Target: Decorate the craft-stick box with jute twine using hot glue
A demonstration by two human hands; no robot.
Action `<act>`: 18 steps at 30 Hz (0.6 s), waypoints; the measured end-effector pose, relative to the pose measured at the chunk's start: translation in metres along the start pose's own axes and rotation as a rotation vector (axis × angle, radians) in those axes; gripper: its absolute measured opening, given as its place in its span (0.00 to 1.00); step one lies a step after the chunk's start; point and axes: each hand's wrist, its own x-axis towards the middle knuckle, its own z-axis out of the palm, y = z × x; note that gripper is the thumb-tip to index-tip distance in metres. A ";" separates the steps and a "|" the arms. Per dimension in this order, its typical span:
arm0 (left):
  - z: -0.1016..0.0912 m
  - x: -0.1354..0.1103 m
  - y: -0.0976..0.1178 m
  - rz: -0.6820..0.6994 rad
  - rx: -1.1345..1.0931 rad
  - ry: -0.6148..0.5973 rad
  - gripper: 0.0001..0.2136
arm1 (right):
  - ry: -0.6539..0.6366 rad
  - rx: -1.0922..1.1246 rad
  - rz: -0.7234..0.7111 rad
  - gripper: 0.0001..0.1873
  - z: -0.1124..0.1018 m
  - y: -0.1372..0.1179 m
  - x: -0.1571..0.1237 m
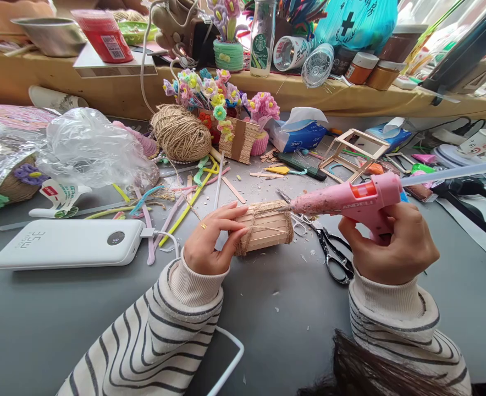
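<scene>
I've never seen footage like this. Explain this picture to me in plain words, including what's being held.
There is no machine here: these are a person's own bare hands, seen by a camera worn on the head, looking forward and down. The left hand grips one end of a stick cylinder with twine around it. The right hand holds a pink glue gun, its nozzle pointing at the cylinder's top. On the grey table lie a white power bank, black-handled scissors and, farther back, a twine ball.
</scene>
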 end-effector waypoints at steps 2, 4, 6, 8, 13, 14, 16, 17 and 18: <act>0.000 0.000 0.000 0.003 0.003 -0.019 0.07 | -0.002 -0.003 -0.005 0.15 -0.001 0.000 0.000; -0.001 0.001 0.000 0.002 0.007 -0.014 0.07 | -0.001 -0.006 -0.014 0.16 -0.001 0.000 0.000; -0.001 0.001 0.000 0.005 0.011 -0.017 0.07 | -0.005 -0.009 -0.023 0.18 -0.002 0.000 0.000; -0.001 0.001 0.000 0.010 0.013 -0.021 0.07 | -0.003 -0.012 -0.036 0.18 -0.002 0.001 0.000; -0.001 0.001 0.000 0.012 0.011 -0.011 0.07 | -0.005 -0.044 -0.056 0.18 -0.004 0.001 0.001; -0.001 0.001 0.000 0.011 0.012 -0.004 0.06 | -0.001 -0.047 -0.065 0.18 -0.004 0.001 0.002; -0.001 0.001 0.000 0.008 0.015 -0.003 0.06 | -0.003 -0.051 -0.080 0.18 -0.005 0.001 0.002; -0.001 0.001 0.001 0.007 0.017 -0.010 0.06 | -0.008 -0.051 -0.086 0.18 -0.006 0.001 0.002; 0.000 0.001 0.001 0.007 0.019 -0.011 0.06 | -0.017 -0.051 -0.084 0.18 -0.006 0.002 0.002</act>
